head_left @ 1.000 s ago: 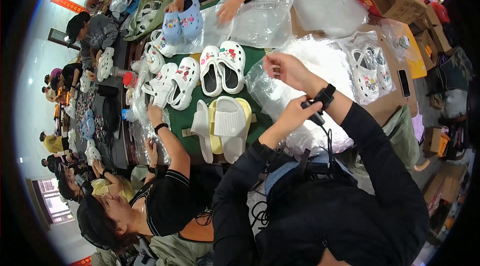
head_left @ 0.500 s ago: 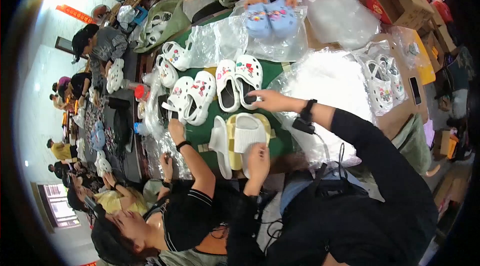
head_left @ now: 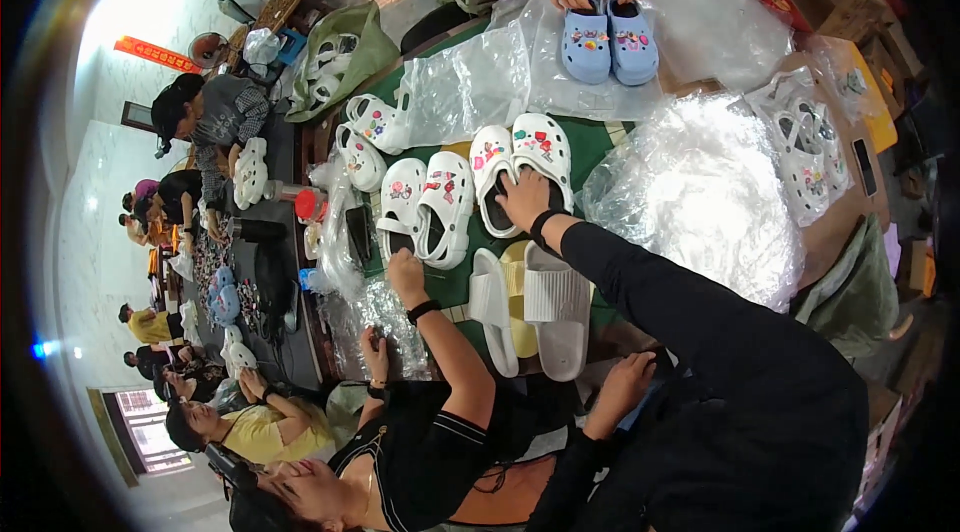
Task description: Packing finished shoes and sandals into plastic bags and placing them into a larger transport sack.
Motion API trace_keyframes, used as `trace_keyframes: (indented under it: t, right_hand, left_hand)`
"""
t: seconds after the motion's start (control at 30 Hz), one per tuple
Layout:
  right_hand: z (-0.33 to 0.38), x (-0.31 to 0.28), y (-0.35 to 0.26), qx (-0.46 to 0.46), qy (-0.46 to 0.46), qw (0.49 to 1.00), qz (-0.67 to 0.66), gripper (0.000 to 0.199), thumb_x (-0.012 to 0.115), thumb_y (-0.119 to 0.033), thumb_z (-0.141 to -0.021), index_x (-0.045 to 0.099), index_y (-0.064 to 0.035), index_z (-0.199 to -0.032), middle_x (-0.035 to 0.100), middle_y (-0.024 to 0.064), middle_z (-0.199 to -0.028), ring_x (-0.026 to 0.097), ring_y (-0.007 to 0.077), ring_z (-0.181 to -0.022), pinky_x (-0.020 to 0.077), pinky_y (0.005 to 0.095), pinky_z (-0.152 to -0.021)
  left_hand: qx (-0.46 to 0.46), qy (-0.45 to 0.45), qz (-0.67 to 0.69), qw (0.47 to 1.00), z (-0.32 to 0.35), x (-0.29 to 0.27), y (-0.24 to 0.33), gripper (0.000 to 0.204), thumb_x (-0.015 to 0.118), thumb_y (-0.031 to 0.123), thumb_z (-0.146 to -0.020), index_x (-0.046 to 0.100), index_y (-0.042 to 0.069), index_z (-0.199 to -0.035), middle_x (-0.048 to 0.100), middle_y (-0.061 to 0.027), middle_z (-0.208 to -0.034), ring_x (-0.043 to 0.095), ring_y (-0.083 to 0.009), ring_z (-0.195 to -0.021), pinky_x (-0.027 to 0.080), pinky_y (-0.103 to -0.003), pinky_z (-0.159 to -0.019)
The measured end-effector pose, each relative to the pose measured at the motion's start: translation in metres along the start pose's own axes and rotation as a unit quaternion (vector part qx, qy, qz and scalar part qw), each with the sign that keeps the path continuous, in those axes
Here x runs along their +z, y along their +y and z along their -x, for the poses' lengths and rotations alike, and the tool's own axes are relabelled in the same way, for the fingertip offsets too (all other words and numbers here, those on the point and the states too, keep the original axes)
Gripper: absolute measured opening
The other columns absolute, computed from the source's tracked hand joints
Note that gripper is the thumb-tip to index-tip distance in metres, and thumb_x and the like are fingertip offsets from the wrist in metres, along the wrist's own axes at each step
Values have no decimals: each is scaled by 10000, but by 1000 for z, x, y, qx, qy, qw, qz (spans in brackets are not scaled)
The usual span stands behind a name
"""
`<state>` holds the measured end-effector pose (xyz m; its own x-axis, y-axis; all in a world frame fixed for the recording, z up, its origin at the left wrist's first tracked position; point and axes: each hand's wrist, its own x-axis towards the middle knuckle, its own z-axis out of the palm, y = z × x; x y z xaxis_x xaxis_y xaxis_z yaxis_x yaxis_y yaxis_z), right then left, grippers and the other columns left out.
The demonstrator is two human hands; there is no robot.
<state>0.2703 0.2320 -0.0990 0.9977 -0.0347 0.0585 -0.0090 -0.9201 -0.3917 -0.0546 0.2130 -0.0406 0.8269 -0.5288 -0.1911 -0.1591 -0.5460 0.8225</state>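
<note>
My right hand (head_left: 525, 200) reaches forward and rests on the heel end of a pair of white clogs (head_left: 520, 157) with coloured charms, fingers curled over them. The pair lies on a green table mat (head_left: 590, 147). My left hand (head_left: 622, 384) hangs at the table's near edge, loosely curled, holding nothing. It is just right of a pair of white and pale yellow slide sandals (head_left: 530, 307). Both my sleeves are black.
A person beside me on the left has a hand (head_left: 405, 270) on a second white clog pair (head_left: 425, 207). Someone across the table holds light blue clogs (head_left: 606, 37). A heap of clear plastic bags (head_left: 700, 197) lies right. More clogs (head_left: 365, 137) sit further left.
My right hand has moved from the plastic bags onto the white clogs. My left hand has come off the slide sandals and dropped back to the table's edge.
</note>
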Motion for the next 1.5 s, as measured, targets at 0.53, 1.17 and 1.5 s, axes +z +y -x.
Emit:
trace_keyframes:
  t: [0.53, 1.17, 1.5]
  right_hand:
    - [-42, -146, 27, -32, 210, 909, -359, 243, 535, -194, -748, 616, -90, -951, 608, 194, -749, 583, 371, -738, 454, 458, -670]
    - [278, -400, 414, 44, 0, 978, -203, 90, 544, -72, -711, 535, 9, -749, 426, 74, -582, 403, 112, -564, 355, 280, -523]
    - [348, -344, 399, -11, -214, 912, -349, 281, 613, -115, -703, 646, -56, -977, 584, 93, -680, 468, 127, -538, 378, 282, -499]
  left_hand:
    - [125, 9, -31, 992, -40, 32, -6, 223, 482, 84, -846, 542, -10, -1039, 573, -207, -990, 543, -376, -934, 448, -416, -804]
    - [107, -89, -394, 909, -155, 122, 8, 637, 522, 368, -832, 338, 15, -1329, 265, -116, -1420, 252, -341, -1290, 199, -534, -1026]
    - [148, 38, -265, 952, -162, 77, 46, 674, 483, -25, -694, 305, 27, -1342, 327, -155, -1383, 499, -344, -1014, 416, -439, -839]
